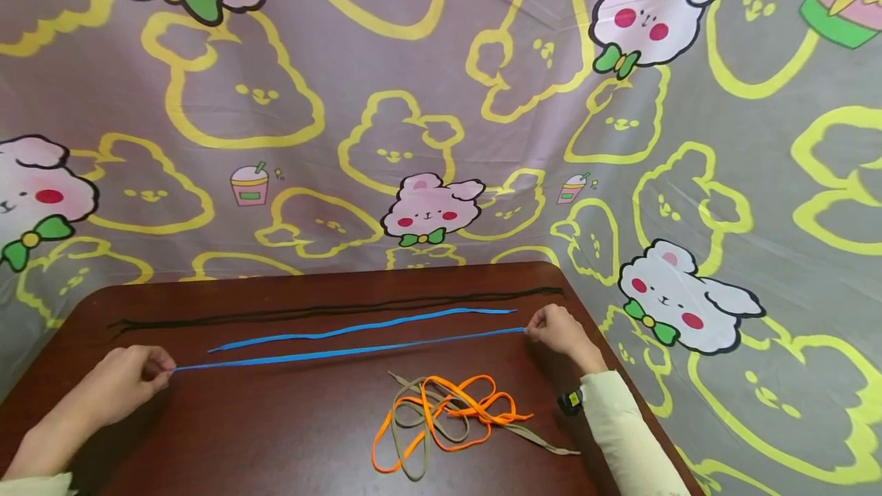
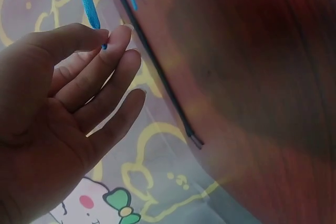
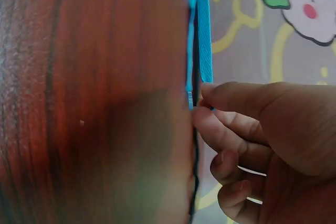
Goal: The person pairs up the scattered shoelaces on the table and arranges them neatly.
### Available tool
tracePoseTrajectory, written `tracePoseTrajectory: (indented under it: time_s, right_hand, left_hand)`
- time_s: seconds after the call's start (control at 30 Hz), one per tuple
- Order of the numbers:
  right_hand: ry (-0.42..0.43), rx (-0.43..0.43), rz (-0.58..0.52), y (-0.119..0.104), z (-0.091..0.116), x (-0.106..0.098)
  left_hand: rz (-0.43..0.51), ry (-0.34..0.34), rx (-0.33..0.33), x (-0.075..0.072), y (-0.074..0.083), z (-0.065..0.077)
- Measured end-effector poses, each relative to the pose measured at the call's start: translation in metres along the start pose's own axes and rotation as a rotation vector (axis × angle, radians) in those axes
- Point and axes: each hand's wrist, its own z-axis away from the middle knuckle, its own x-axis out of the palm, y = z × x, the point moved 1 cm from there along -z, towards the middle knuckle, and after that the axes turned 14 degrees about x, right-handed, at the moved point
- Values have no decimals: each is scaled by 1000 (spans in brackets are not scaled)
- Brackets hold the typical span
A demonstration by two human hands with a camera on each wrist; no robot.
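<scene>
A blue shoelace point(image 1: 303, 357) is stretched in a nearly straight line between both hands above the table. Its left tip is pinched between thumb and index finger of my left hand point(image 1: 124, 383), whose other fingers fan out loosely in the left wrist view. At the opposite end my right hand point(image 1: 560, 334) pinches the other tip, with the remaining fingers curled in the right wrist view. Just behind it lies a second blue shoelace point(image 1: 358, 326), laid out lengthwise on the table. Farther back, a pair of black shoelaces point(image 1: 303, 313) runs nearly parallel to it.
A loose tangle of an orange shoelace point(image 1: 485, 408) and an olive-brown shoelace point(image 1: 423, 450) lies on the dark wooden table point(image 1: 289, 435), nearer the front. Behind the table and along its right side hangs a grey cloth point(image 1: 482, 167) printed with cartoon rabbits.
</scene>
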Motion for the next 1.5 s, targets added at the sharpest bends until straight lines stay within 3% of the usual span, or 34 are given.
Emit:
tracePoseTrajectory:
  time_s: [0.17,0.47,0.7,0.97,1.17,1.5]
  right_hand:
    - [34,54,20,4,-5,8]
    - [21,94,29,5,-13,17]
    - [21,112,39,3,-22,16]
    - [15,134,51,-7,-32,15]
    - [57,128,52,-13,-38,15]
    - [66,138,19,-12,-42,19]
  left_hand:
    - [3,-78,-44,12,1,-8]
    - [-56,-126,-58,28,2,-19]
    - [-24,-108,-89,27,-2,-28]
    - [-47,-75,-125,28,-7,-35]
    - [-60,-41,-157,30,-13,-39]
    - [-64,-3,-188,29,-18,-44]
